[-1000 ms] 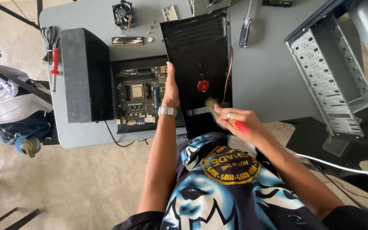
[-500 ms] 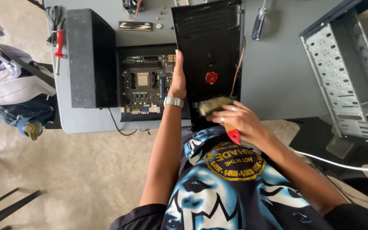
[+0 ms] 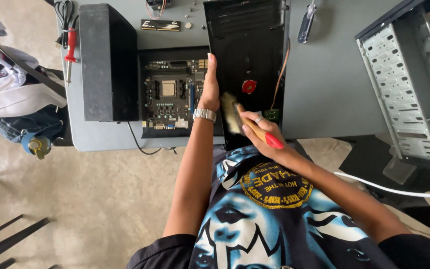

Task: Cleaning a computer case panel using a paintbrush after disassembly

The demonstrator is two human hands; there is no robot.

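Half a second on, the right hand (image 3: 261, 133) has drawn its red-handled brush (image 3: 240, 118) down the black case panel (image 3: 247, 60), bristles now meeting the panel's near left part below the red button (image 3: 249, 86). Fingers clasp the handle; the left hand (image 3: 210, 89) lies flat, fingers extended, bracing the panel's left edge beside the motherboard (image 3: 172, 92). Light strokes away from that board look wisest.
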